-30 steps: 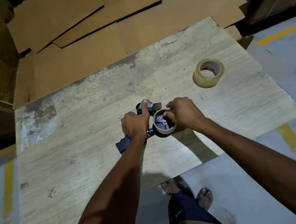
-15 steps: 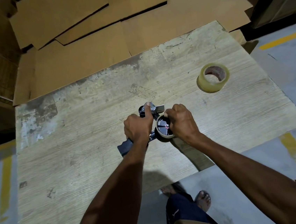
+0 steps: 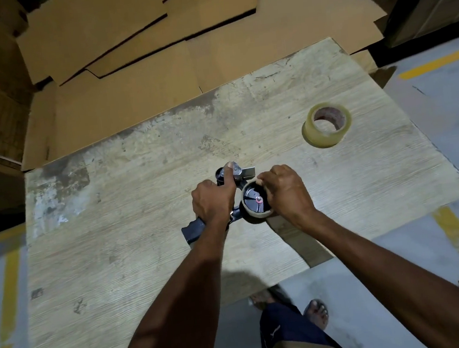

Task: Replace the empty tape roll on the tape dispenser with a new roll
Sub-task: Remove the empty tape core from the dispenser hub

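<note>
Dispenser (image 3: 225, 199) lies on the table (image 3: 147, 267), left hand (image 3: 214, 201) clamped round its frame; right hand (image 3: 284, 190) grips the empty core (image 3: 255, 203) on the hub. New roll (image 3: 326, 124) sits well apart. Risk: core jams or dispenser twists if pulled crooked.
</note>
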A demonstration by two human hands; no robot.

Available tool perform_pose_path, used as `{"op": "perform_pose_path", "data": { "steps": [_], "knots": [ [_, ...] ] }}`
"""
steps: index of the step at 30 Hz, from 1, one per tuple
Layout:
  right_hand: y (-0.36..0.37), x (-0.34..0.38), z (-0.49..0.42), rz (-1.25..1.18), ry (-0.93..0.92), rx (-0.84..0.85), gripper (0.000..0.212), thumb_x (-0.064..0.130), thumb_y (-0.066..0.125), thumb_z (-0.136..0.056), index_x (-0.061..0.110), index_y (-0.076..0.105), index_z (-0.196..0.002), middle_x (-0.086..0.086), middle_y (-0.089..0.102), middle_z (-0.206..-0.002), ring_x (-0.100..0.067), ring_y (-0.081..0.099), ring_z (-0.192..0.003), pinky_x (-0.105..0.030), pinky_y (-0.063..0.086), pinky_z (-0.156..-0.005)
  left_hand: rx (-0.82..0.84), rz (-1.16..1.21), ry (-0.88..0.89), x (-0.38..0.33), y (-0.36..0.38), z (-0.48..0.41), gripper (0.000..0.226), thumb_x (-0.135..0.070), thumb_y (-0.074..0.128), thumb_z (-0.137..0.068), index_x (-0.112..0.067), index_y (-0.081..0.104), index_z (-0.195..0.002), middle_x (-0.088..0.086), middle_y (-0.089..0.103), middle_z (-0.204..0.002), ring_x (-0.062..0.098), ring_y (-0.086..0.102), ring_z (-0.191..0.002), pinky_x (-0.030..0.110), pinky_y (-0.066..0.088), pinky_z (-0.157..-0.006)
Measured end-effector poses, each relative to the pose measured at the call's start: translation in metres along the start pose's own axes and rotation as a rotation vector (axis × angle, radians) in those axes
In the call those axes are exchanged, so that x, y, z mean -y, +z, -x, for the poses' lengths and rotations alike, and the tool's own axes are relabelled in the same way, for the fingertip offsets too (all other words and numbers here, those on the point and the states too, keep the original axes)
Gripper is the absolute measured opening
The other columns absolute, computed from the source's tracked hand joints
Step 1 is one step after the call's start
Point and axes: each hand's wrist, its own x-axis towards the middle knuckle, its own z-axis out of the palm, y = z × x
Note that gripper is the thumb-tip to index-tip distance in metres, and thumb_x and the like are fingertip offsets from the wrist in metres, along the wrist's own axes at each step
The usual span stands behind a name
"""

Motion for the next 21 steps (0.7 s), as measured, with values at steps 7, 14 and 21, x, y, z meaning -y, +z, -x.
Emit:
{"op": "perform_pose_path", "data": {
  "steps": [7, 14, 21],
  "knots": [
    [-0.018, 0.014, 0.034, -0.018, -0.210, 0.155, 0.017, 0.026, 0.083, -0.086, 0.014, 0.072, -0.086, -0.002, 0.064, -0.079, -0.020, 0.051, -0.082, -0.031, 0.031, -0.074, 0.013, 0.004, -0.003, 0.001, 0.000, 0.000, 0.093, -0.092, 0.040, -0.081, -0.005, 0.071, -0.083, 0.012, 0.070, -0.091, 0.031, 0.064, -0.092, 0.035, 0.044, -0.068],
    [-0.013, 0.019, 0.039, 0.070, -0.214, 0.223, 0.013, 0.010, 0.085, -0.074, 0.014, 0.072, -0.074, -0.003, 0.065, -0.071, -0.028, 0.060, -0.075, -0.031, 0.028, -0.075, -0.008, 0.029, -0.020, 0.001, 0.002, 0.000, 0.099, -0.096, 0.039, -0.075, -0.003, 0.071, -0.080, 0.013, 0.070, -0.084, 0.033, 0.066, -0.083, 0.040, 0.055, -0.071],
    [-0.004, 0.025, 0.044, 0.094, -0.110, 0.188, 0.031, 0.013, 0.096, -0.058, 0.010, 0.073, -0.079, -0.006, 0.059, -0.078, -0.029, 0.056, -0.083, -0.029, 0.023, -0.079, -0.053, 0.049, -0.034, -0.002, 0.000, 0.004, 0.087, -0.089, 0.047, -0.080, -0.005, 0.064, -0.067, 0.013, 0.068, -0.074, 0.032, 0.065, -0.070, 0.033, 0.044, -0.058]
  ]
}}
